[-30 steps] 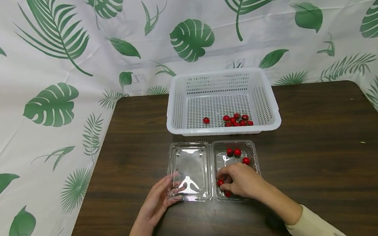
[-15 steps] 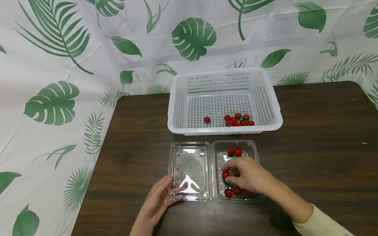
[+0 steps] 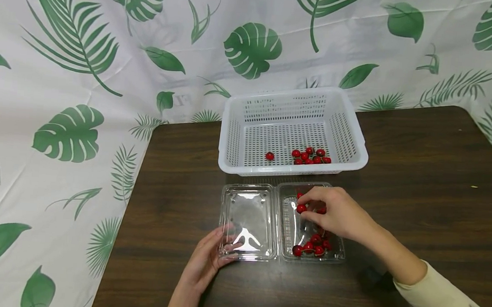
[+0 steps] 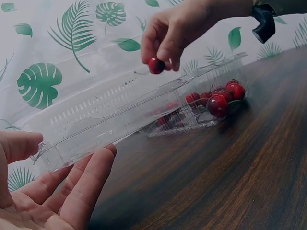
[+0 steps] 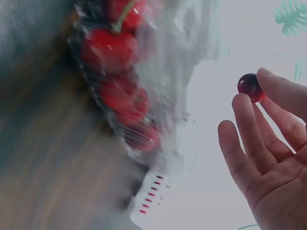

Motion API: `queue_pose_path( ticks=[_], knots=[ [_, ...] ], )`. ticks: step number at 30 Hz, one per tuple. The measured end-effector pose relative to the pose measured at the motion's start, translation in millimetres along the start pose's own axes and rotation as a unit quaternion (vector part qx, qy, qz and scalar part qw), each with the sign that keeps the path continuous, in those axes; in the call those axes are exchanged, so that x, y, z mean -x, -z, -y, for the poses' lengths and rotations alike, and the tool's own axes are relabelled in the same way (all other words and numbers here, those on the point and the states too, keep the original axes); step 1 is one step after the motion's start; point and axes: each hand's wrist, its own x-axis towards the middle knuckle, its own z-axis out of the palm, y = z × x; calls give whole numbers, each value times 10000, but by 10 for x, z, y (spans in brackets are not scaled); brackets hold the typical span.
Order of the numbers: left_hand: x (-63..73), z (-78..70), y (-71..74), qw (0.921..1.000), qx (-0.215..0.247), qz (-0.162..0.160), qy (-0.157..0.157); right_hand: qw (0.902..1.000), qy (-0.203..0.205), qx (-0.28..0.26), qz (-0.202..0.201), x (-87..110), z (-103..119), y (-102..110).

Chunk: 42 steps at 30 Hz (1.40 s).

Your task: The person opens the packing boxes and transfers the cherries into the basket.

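A clear plastic clamshell box lies opened flat on the table, its lid (image 3: pixel 250 213) on the left and its tray (image 3: pixel 287 223) on the right. My left hand (image 3: pixel 207 264) holds the lid's outer edge, thumb above and fingers beneath in the left wrist view. Over the tray, my right hand (image 3: pixel 339 212) pinches a single dark red cherry (image 4: pixel 156 65) between thumb and fingertips, above the tray's rim. Several cherries (image 3: pixel 309 247) with stems sit clustered at the tray's near end. More lie at its far end, partly hidden by my right hand.
Behind the box stands a white perforated plastic basket (image 3: pixel 285 172). Inside it, several cherries (image 3: pixel 309 161) gather at the right, with one lone cherry (image 3: pixel 269 156) to their left. The brown wooden table (image 3: pixel 419 184) meets a leaf-printed curtain (image 3: pixel 165 24) at the back.
My right hand has moved from the tray's near end toward its far end, with a cherry in its fingertips. The near cluster is now uncovered. My left hand has stayed put.
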Motion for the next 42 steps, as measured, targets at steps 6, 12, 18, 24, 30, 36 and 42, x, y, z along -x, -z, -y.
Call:
queue_pose_path(
  ticks=[6, 12, 18, 24, 30, 36, 42],
  knots=[
    [-1, 3, 11, 10000, 40, 79, -1, 9988, 202, 159, -416, -17, 19, 148],
    [-2, 8, 14, 9999, 96, 76, 11, 9960, 204, 204, -846, -52, -12, 274],
    [7, 13, 13, 9999, 33, 92, -64, 9895, 218, 315, -1392, -116, -75, 376],
    [19, 7, 3, 9999, -7, 122, -86, 9824, 54, 371, -1831, -183, -137, 438],
    [24, 7, 2, 9999, -23, 92, -51, 9816, -93, 186, -1897, -246, -176, 454],
    [25, 3, 11, 9999, -4, 137, -53, 9800, -274, 156, -1967, -309, -227, 451],
    [16, -1, 13, 9999, -85, 121, -50, 9789, -323, 182, -2007, -364, -289, 440]
  ],
)
